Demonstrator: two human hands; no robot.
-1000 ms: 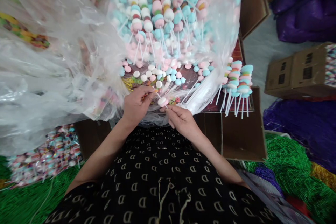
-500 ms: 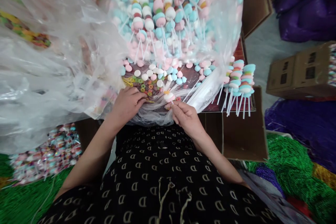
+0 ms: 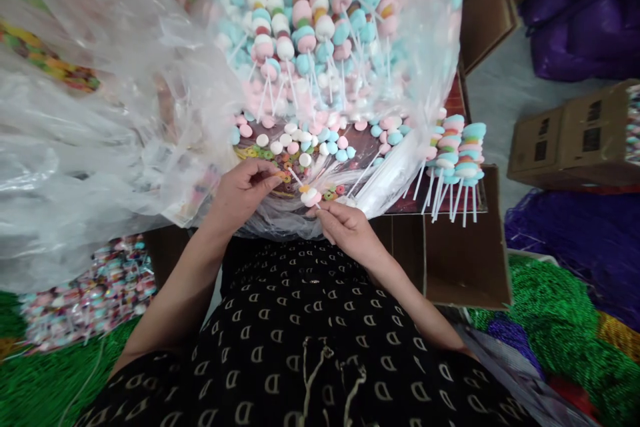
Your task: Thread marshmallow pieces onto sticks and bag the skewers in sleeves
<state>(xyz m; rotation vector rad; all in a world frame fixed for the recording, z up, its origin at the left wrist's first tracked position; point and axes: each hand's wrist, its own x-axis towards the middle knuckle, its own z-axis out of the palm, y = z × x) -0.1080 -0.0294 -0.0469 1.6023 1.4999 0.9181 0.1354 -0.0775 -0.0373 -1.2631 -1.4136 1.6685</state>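
Observation:
My right hand is closed on a white stick threaded with candy; pink and white marshmallow pieces and a yellow-orange ring show on it. The bare end of the stick slants up and left. Facing that end, my left hand pinches a small orange gummy ring between thumb and fingertips. The ring is apart from the stick. Behind the hands lie loose gummy rings in green, yellow and red on clear plastic. Loose pink, white and blue marshmallows spread just beyond them.
Finished marshmallow skewers lie on a big clear bag at the back. More skewers rest at the table's right corner. White sticks lie bundled near my right hand. Plastic sheeting covers the left. Cardboard boxes stand right.
My left hand has risen from the loose rings and now pinches an orange one. My right hand has moved slightly left and down, and the stick's bare end now shows tilted toward the left hand.

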